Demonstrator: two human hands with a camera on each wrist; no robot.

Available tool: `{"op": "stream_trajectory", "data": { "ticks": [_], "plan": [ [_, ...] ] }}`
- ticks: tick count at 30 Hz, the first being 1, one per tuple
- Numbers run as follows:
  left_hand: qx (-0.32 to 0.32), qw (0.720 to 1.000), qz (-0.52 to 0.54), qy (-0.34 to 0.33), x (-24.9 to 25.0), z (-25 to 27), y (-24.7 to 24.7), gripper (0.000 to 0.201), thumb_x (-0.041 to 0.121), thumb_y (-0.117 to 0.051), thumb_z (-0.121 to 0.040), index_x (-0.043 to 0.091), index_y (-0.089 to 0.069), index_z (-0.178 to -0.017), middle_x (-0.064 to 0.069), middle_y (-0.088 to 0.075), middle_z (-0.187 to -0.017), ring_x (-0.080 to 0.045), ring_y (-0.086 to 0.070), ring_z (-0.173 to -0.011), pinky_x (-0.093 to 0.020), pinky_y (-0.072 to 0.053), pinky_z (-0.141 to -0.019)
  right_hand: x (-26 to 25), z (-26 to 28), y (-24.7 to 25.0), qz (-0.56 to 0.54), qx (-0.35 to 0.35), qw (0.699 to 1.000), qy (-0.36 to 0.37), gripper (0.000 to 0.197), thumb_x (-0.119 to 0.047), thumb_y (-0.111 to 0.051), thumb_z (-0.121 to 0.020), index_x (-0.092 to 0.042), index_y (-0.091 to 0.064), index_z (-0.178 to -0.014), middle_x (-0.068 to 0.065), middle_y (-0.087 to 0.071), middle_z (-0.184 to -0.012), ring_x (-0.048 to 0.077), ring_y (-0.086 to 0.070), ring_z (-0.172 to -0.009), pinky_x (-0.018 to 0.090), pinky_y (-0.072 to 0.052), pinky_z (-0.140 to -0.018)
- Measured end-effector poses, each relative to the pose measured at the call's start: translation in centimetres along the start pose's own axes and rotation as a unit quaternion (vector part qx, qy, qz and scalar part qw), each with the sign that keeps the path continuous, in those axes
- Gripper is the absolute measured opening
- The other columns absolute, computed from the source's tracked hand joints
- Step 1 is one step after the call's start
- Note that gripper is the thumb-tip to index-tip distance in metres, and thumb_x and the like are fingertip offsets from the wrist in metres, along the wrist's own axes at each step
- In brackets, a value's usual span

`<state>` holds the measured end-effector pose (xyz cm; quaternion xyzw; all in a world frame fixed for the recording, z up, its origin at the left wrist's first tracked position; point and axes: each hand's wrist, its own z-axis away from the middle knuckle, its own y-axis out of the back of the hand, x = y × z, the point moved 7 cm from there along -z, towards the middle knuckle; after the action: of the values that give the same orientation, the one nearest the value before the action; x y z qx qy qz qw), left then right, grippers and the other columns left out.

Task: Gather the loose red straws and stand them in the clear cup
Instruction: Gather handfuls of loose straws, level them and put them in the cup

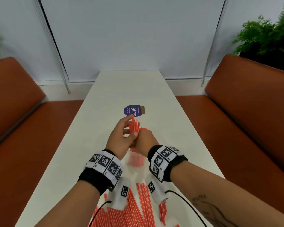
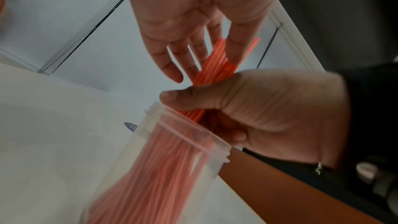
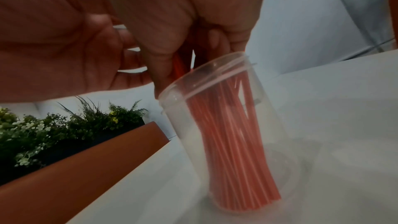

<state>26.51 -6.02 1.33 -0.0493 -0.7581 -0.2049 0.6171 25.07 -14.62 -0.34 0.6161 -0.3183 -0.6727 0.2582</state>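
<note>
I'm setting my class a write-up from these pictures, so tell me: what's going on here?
A person is loading a bundle of red straws into a clear jar standing on the white table. The right hand grips the bundle just above the jar's mouth, its lower ends inside. The left hand, fingers straight, steadies the upper ends. Many loose straws lie on the table near the person.

The straws (image 1: 134, 126) are red with white stripes, the cup (image 3: 178, 125) clear, the table (image 1: 129, 89) white.

Black wristbands (image 1: 87, 178) carry white coded tags (image 1: 104, 161) and black cables (image 1: 187, 201).
</note>
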Motion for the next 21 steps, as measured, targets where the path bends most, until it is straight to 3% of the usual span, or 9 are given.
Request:
{"op": "stream_trajectory", "data": {
  "ticks": [3,6,8,10,13,14,16,18,21],
  "plan": [
    [0.014,0.999,-0.028,-0.005,-0.4,-0.4,0.0,0.047,-0.004,-0.05,-0.088,0.023,-0.05,-0.127,0.003,-0.057,-0.113,-0.016,-0.056,-0.099,-0.017,-0.046,-0.072,-0.3,-0.2,0.5,0.059,-0.006,0.998,0.0,0.01,-0.018,-0.062,-0.083,-0.009,-0.065,-0.078,0.01,-0.067,-0.08,0.023,-0.06,-0.078,0.024,-0.043,-0.064],
    [0.015,0.999,-0.038,0.017,-1.2,-0.9,0.0,0.046,-0.008,-0.046,-0.089,0.018,-0.052,-0.127,-0.004,-0.058,-0.119,-0.017,-0.057,-0.099,-0.015,-0.047,-0.072,0.3,-0.1,1.6,0.017,0.016,0.999,-0.03,0.027,-0.02,-0.07,-0.077,-0.017,-0.051,-0.058,0.0,-0.053,-0.065,0.015,-0.051,-0.066,0.019,-0.038,-0.055],
    [0.009,0.998,-0.055,0.016,-1.6,-1.1,0.0,0.047,-0.009,-0.044,-0.09,0.015,-0.051,-0.129,-0.005,-0.055,-0.125,-0.017,-0.056,-0.103,-0.01,-0.048,-0.074,0.7,0.4,2.8,-0.041,0.047,0.998,-0.029,0.016,-0.022,-0.073,-0.075,-0.012,-0.064,-0.083,0.0,-0.06,-0.081,0.012,-0.054,-0.074,0.02,-0.045,-0.066],
    [0.022,0.992,-0.122,-0.003,-1.7,-1.2,0.2,0.043,-0.001,-0.044,-0.093,0.014,-0.047,-0.133,-0.004,-0.05,-0.136,-0.018,-0.051,-0.119,-0.019,-0.045,-0.094,1.9,0.9,4.3,-0.096,0.112,0.988,-0.034,0.035,-0.023,-0.071,-0.078,-0.012,-0.063,-0.11,0.002,-0.061,-0.104,0.011,-0.053,-0.086,0.022,-0.046,-0.078],
    [-0.054,0.962,-0.266,0.006,-2.6,-1.3,-0.7,0.068,0.041,-0.05,-0.089,0.012,-0.027,-0.146,-0.003,-0.023,-0.156,-0.019,-0.021,-0.145,-0.035,-0.023,-0.118,3.6,1.8,5.5,-0.088,0.174,0.98,-0.03,0.041,-0.017,-0.057,-0.089,-0.015,-0.051,-0.13,0.004,-0.051,-0.129,0.011,-0.051,-0.098,0.026,-0.044,-0.096],
    [-0.103,0.944,-0.313,0.019,-3.0,-1.1,-1.3,0.09,0.055,-0.054,-0.079,0.012,-0.017,-0.149,-0.002,-0.012,-0.159,-0.017,-0.012,-0.147,-0.037,-0.017,-0.12,4.3,1.8,4.9,-0.083,0.148,0.985,-0.034,0.047,-0.017,-0.052,-0.093,-0.014,-0.042,-0.139,0.004,-0.043,-0.142,0.014,-0.049,-0.114,0.028,-0.038,-0.107],
    [-0.166,0.906,-0.39,0.024,-3.3,-0.6,-2.0,0.12,0.058,-0.07,-0.063,0.012,-0.002,-0.15,-0.001,0.001,-0.16,-0.014,-0.003,-0.148,-0.034,-0.012,-0.122,4.8,1.9,2.7,-0.057,0.051,0.997,-0.022,0.056,-0.021,-0.041,-0.099,-0.013,-0.019,-0.15,0.002,-0.018,-0.159,0.015,-0.021,-0.145,0.025,-0.014,-0.117],
    [-0.171,0.887,-0.428,0.006,-3.2,-0.3,-2.1,0.129,0.05,-0.08,-0.056,0.013,0.0,-0.15,0.0,-0.001,-0.16,-0.014,-0.008,-0.148,-0.031,-0.012,-0.12,4.7,2.0,0.8,-0.058,-0.011,0.998,0.018,0.06,-0.022,-0.034,-0.102,-0.013,-0.002,-0.151,0.001,0.0,-0.161,0.012,0.0,-0.148,0.02,-0.002,-0.114],
    [-0.156,0.882,-0.443,-0.026,-2.7,-0.5,-2.1,0.126,0.046,-0.083,-0.055,0.013,-0.007,-0.15,0.0,-0.009,-0.159,-0.017,-0.023,-0.144,-0.028,-0.02,-0.117,4.8,1.2,-0.4,-0.058,-0.025,0.997,0.042,0.062,-0.021,-0.031,-0.102,-0.012,0.007,-0.151,0.001,0.009,-0.16,0.013,0.009,-0.148,0.026,0.001,-0.118]
  ]
}}
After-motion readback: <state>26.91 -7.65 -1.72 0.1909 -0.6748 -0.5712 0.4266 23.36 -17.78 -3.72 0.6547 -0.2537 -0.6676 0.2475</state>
